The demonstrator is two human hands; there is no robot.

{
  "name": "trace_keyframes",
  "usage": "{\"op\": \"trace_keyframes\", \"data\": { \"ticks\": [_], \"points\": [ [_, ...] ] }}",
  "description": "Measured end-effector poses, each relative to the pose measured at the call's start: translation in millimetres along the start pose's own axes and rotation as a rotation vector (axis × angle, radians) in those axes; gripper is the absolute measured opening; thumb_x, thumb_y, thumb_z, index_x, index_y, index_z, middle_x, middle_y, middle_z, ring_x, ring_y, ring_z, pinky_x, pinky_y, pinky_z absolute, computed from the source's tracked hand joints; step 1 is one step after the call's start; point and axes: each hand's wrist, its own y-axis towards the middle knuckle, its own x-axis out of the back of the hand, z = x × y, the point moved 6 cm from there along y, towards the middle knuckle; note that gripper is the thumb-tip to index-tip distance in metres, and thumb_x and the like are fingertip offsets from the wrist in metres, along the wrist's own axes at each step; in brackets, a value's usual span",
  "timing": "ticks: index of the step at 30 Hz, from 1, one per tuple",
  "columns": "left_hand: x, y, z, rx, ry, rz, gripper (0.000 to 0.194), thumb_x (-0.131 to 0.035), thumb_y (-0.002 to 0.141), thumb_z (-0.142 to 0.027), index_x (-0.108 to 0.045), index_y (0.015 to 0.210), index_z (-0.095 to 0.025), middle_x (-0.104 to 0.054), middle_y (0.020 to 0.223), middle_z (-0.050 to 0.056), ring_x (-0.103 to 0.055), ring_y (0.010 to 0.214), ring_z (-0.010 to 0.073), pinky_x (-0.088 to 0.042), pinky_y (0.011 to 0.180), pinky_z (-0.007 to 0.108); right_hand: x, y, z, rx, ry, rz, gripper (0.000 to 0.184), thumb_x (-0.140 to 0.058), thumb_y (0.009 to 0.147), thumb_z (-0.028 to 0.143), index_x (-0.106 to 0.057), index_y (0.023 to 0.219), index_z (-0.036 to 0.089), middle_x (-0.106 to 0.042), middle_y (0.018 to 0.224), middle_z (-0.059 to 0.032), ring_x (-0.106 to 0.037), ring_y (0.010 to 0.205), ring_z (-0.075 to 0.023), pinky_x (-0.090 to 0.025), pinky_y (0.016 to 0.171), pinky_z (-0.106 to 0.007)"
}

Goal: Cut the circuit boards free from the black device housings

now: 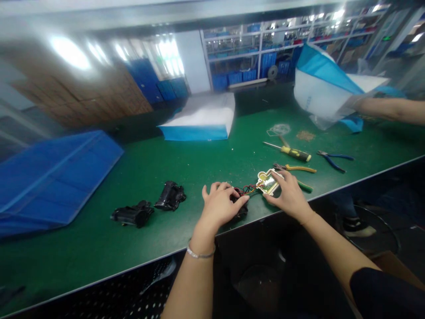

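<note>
On the green bench top, my left hand [221,204] has its fingers curled over a black part [242,212], most of which the hand covers. Red, black and yellow wires [248,189] run from that part to a small white-framed housing with a yellowish inside [269,182]. My right hand [288,195] grips this housing by its right edge, thumb below and fingers above. To the left lie two black moulded parts [170,195], apart from my hands. Just beyond the right hand are yellow-handled pliers [300,168] and a green handle [305,187], partly hidden.
A yellow-black screwdriver [295,153] and blue-handled pliers [332,158] lie at the right. A blue bin [59,177] stands left, a white-and-blue packet [199,117] behind. Another person's arm [392,110] reaches in beside a white-and-blue bag [322,84]. The bench's front edge [133,268] is near.
</note>
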Motion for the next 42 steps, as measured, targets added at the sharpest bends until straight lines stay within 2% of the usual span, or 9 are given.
{"op": "trace_keyframes", "data": {
  "ticks": [4,8,13,21,28,31,35,40,42],
  "points": [
    [-5.5,5.2,-15.2,-0.014,0.042,-0.081,0.027,-0.072,0.069,-0.054,-0.067,0.078,-0.029,-0.062,0.106,0.000,-0.041,0.121,0.0291,-0.004,0.109,0.069,12.0,0.5,15.8,0.011,-0.098,-0.012,0.058,-0.070,0.072,0.048,-0.060,0.118,0.014,-0.044,0.135,-0.0192,-0.036,0.127,-0.0411,-0.033,0.104,-0.059],
    [-12.4,8.8,-13.2,0.012,0.006,-0.019,0.027,-0.076,0.066,-0.048,-0.068,0.084,-0.030,-0.060,0.112,0.000,-0.047,0.115,0.0268,-0.014,0.109,0.066,28.0,7.8,50.4,0.102,0.051,-0.049,0.025,-0.064,0.081,0.034,-0.064,0.100,0.017,-0.049,0.131,-0.0141,-0.039,0.127,-0.0311,-0.033,0.108,-0.049],
    [-16.1,9.4,-9.0,0.005,-0.019,0.032,0.039,-0.070,0.072,-0.046,-0.063,0.109,-0.035,-0.056,0.120,0.001,-0.048,0.114,0.0241,-0.030,0.107,0.053,6.0,16.8,72.5,0.233,0.199,0.174,0.012,-0.057,0.084,0.022,-0.067,0.091,0.020,-0.060,0.117,-0.0086,-0.050,0.115,-0.0241,-0.040,0.102,-0.042],
    [-18.7,10.9,-11.3,-0.007,0.011,0.060,0.056,-0.062,0.072,-0.043,-0.051,0.127,-0.035,-0.052,0.124,0.004,-0.044,0.117,0.0266,-0.037,0.101,0.051,-32.4,25.3,53.3,0.151,0.148,0.294,0.040,-0.047,0.083,0.011,-0.061,0.120,0.017,-0.054,0.132,-0.0103,-0.051,0.119,-0.0218,-0.039,0.104,-0.038],
    [-16.2,3.5,-20.8,0.016,0.048,-0.003,0.026,-0.061,0.075,-0.043,-0.063,0.100,-0.036,-0.053,0.118,0.003,-0.044,0.116,0.0267,-0.021,0.106,0.066,-35.3,18.8,55.0,0.218,0.059,0.280,0.041,-0.051,0.085,0.018,-0.056,0.125,0.013,-0.040,0.147,-0.0148,-0.044,0.126,-0.0265,-0.034,0.108,-0.043],
    [-15.7,3.6,-24.5,0.039,0.084,-0.024,0.038,-0.065,0.070,-0.057,-0.064,0.101,-0.036,-0.053,0.117,0.004,-0.042,0.117,0.0297,-0.013,0.106,0.071,-35.4,18.2,52.7,0.229,0.090,0.299,0.049,-0.059,0.080,0.019,-0.053,0.129,0.014,-0.034,0.150,-0.0148,-0.040,0.130,-0.0283,-0.033,0.109,-0.045],
    [-17.7,7.7,-24.5,0.033,0.121,0.034,0.058,-0.073,0.060,-0.056,-0.059,0.114,-0.038,-0.053,0.115,0.006,-0.043,0.115,0.0307,-0.017,0.104,0.073,-32.3,21.6,45.2,0.187,0.127,0.303,0.049,-0.067,0.078,0.026,-0.059,0.126,0.018,-0.025,0.155,-0.0129,-0.041,0.129,-0.0320,-0.035,0.107,-0.049],
    [-16.4,9.1,-21.8,0.001,0.134,0.058,0.067,-0.074,0.056,-0.063,-0.059,0.115,-0.036,-0.054,0.115,0.006,-0.044,0.114,0.0300,-0.028,0.104,0.062,-7.3,27.6,20.2,0.131,0.350,0.322,0.034,-0.064,0.083,0.037,-0.068,0.116,0.027,-0.049,0.141,-0.0069,-0.050,0.123,-0.0249,-0.039,0.106,-0.041],
    [-15.7,8.5,-21.0,-0.005,0.126,0.055,0.069,-0.074,0.055,-0.067,-0.059,0.114,-0.035,-0.055,0.116,0.006,-0.044,0.114,0.0298,-0.031,0.104,0.057,12.9,33.0,-12.8,0.063,0.311,0.197,0.034,-0.059,0.087,0.038,-0.067,0.117,0.025,-0.057,0.131,-0.0073,-0.052,0.121,-0.0230,-0.039,0.105,-0.040]
  ]
}}
